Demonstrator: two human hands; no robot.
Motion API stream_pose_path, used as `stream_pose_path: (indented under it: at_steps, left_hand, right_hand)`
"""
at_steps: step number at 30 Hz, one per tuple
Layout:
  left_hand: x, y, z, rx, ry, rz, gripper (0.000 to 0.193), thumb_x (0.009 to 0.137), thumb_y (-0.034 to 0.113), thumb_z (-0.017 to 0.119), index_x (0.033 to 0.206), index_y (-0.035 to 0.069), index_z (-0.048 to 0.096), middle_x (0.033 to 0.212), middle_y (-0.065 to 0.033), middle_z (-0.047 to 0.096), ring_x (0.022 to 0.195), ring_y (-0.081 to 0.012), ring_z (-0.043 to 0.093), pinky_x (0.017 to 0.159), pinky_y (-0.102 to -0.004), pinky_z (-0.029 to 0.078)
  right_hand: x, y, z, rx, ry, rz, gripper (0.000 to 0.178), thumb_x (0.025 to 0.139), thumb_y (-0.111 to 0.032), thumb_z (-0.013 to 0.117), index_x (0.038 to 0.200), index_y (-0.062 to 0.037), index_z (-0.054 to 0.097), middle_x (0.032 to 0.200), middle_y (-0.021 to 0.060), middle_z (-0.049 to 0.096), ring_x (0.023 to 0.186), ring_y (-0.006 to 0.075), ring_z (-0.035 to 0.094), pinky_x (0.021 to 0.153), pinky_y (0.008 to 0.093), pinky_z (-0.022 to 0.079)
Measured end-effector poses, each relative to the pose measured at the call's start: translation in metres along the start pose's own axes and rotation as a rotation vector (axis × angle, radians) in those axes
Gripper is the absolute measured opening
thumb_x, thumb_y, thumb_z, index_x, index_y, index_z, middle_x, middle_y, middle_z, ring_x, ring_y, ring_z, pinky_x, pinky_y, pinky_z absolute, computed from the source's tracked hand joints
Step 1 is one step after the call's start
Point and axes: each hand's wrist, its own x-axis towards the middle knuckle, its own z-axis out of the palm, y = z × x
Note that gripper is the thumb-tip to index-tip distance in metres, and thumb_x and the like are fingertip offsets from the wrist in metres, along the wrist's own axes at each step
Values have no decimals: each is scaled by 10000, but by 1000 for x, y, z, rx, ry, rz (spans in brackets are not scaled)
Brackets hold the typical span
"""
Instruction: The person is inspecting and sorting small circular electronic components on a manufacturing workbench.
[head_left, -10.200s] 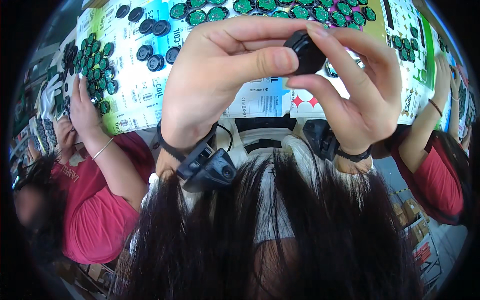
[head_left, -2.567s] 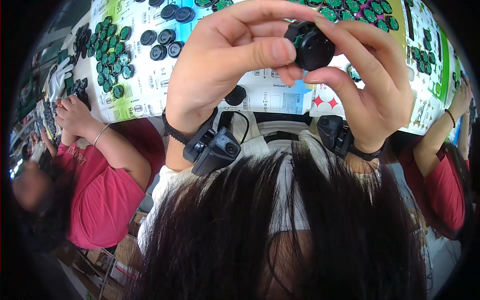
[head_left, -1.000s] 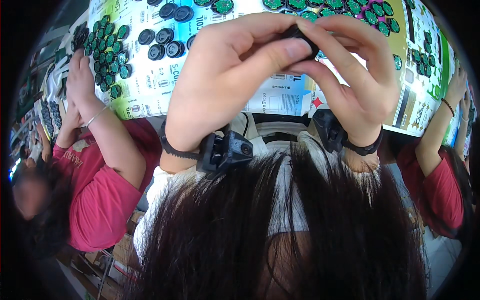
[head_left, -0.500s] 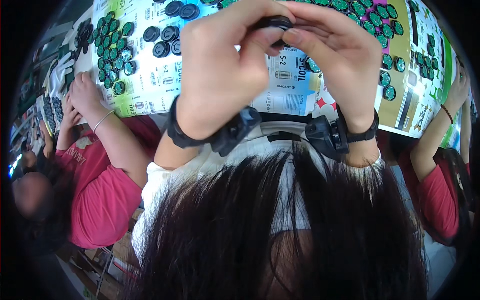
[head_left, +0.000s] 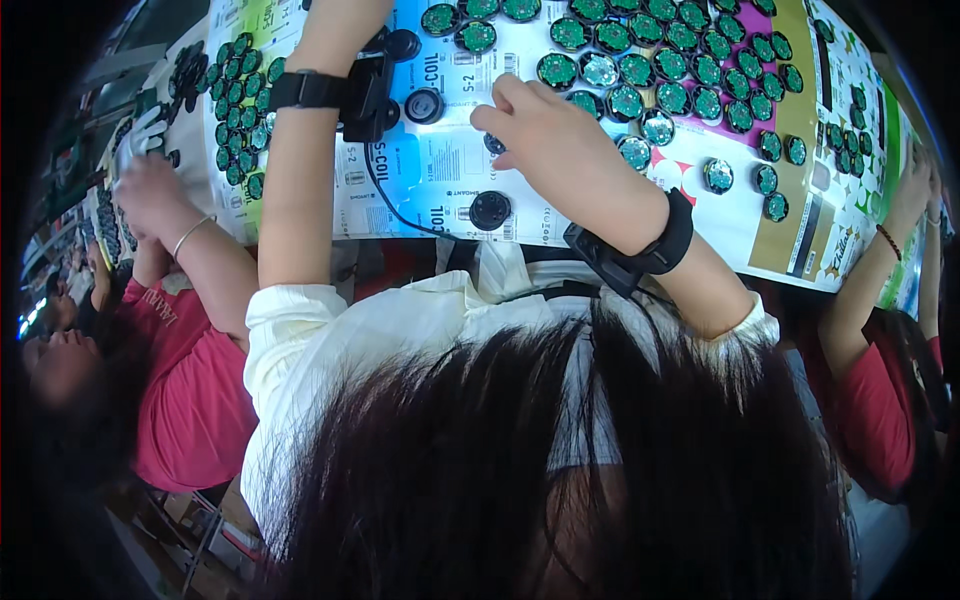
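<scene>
My left hand (head_left: 345, 18) reaches to the far edge of the view above the table; its fingers are cut off, so their state is hidden. My right hand (head_left: 545, 140) is over the middle of the table with fingers curled. A small round dark part (head_left: 493, 143) shows between its thumb and forefinger, mostly covered. Left of it sits a black round cap (head_left: 424, 106), with another black cap (head_left: 402, 45) farther off. Near the table's front edge lies a black round part (head_left: 490, 210). Many round black housings with green circuit boards (head_left: 612, 70) cover the far right.
Printed sheets (head_left: 420, 165) cover the table. More green-board parts (head_left: 240, 110) are grouped at the left. A black cable (head_left: 385, 195) trails from my left wrist device. A co-worker's hand (head_left: 150, 190) works at the left, another co-worker's arm (head_left: 885, 235) at the right.
My hands were together, pinching a black round part; now they are apart. The left has stretched forward and left, while the right has come down over the table's middle.
</scene>
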Motion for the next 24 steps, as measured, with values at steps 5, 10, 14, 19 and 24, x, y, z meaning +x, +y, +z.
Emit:
stream_pose_path:
  at_steps: [5,10,14,19,24]
  left_hand:
    - [-13,33,-27,-17,-24,6,241,754,8,541,979,-33,618,961,-235,604,905,-395,574,793,-434,464]
    - [-14,80,-41,-281,-242,9,262,696,36,646,957,20,635,959,-167,610,894,-344,563,801,-402,459]
    - [-12,81,-39,-291,-337,184,244,679,36,653,922,39,648,899,-141,596,885,-327,562,781,-385,464]
    - [-10,81,-40,-297,-404,290,218,650,21,651,867,31,631,835,-129,583,836,-342,563,735,-398,464]
    - [-13,114,-64,-420,-334,66,221,686,-27,658,897,22,612,766,-94,574,664,-231,542,603,-307,450]
  right_hand:
    - [-1,1,-4,-77,-3,-57,198,708,-48,598,902,-32,559,910,120,520,884,263,578,687,364,521]
    - [-8,14,-17,-8,55,8,132,736,-60,591,863,-37,568,822,100,556,772,269,609,659,348,516]
    - [-15,14,-28,15,121,29,80,769,-89,607,831,-49,578,792,89,550,718,270,609,625,351,505]
    - [-25,14,-48,240,329,62,106,765,-96,671,867,-78,651,727,58,557,641,219,596,565,308,474]
    - [-36,3,-67,561,438,273,257,758,-31,688,1011,-72,669,731,51,568,671,130,610,578,227,476]
